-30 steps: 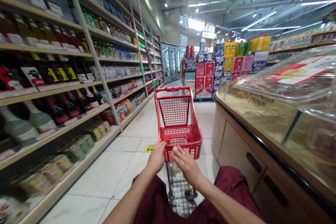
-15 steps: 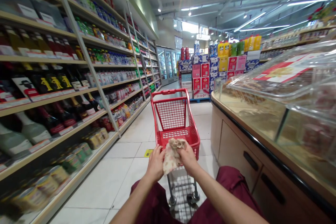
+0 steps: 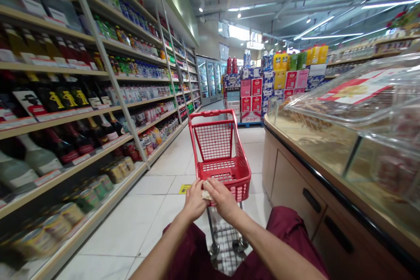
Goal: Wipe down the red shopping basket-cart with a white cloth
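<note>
In the head view a red shopping cart [image 3: 216,140] stands right in front of me, and both hands are together at its near left corner. A pale, blotchy cloth [image 3: 206,195] is bunched between them, with only a small piece showing. My left hand [image 3: 194,201] is closed, fingers curled around the cart's near rim or the cloth. Over the cloth lies my right hand [image 3: 222,199], its fingers bent and pressed together against the left hand. Most of the cloth is hidden under the fingers. The cart's basket holds nothing visible.
Shelves of bottles and cans [image 3: 82,109] run along the left. On the right stands a wooden counter [image 3: 292,179] with a clear-covered display [image 3: 354,96]. Stacked drink cartons [image 3: 251,100] are ahead, and glass-door coolers [image 3: 209,78] lie beyond. A yellow floor label [image 3: 184,189] is beside the cart.
The cloth, spread and hanging between the hands before, is now bunched small under them. My right hand has moved left to meet my left hand.
</note>
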### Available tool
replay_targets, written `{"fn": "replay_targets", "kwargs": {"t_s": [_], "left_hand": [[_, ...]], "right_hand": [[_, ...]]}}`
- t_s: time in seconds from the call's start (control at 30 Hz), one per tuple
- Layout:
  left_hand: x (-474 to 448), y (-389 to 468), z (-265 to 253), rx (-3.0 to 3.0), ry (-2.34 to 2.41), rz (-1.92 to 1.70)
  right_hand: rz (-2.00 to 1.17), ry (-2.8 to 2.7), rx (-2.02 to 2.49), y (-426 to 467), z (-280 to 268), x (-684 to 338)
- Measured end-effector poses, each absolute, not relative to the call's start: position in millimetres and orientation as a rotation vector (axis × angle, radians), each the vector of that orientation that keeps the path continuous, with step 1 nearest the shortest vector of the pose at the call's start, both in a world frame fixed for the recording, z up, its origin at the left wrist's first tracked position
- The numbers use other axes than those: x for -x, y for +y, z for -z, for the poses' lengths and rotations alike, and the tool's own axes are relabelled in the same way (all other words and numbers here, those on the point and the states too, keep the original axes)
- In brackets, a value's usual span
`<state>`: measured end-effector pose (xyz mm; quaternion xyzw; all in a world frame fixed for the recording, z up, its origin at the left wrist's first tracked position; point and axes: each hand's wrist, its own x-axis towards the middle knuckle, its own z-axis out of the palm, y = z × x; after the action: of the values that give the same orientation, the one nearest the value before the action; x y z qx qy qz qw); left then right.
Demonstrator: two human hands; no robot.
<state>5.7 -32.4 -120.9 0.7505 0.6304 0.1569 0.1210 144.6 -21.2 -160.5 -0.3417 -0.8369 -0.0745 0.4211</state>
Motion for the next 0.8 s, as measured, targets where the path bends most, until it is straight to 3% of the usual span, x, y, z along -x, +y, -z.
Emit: {"fn": "replay_targets", "kwargs": {"t_s": [0.13,0.37,0.6,0.8], "left_hand": [[-14.0,-37.9,119.1,-2.25,1.824,-0.558],[-13.5,-41.2,123.7,-2.356,1.836,-0.57],[-5.5,-34.4,122.7,-2.363,1.756,-0.624],[0.7,-31.0,124.8,-2.305,1.691,-0.678]], "right_hand": [[0.391,-2.008,0.954,-19.1,161.0,-187.1],[0.521,-2.099,0.984,-39.8,237.2,-248.6],[0.469,-1.813,1.138,-26.0,202.6,-240.7],[0.512,-2.025,0.913,-32.1,239.0,-238.4]]}}
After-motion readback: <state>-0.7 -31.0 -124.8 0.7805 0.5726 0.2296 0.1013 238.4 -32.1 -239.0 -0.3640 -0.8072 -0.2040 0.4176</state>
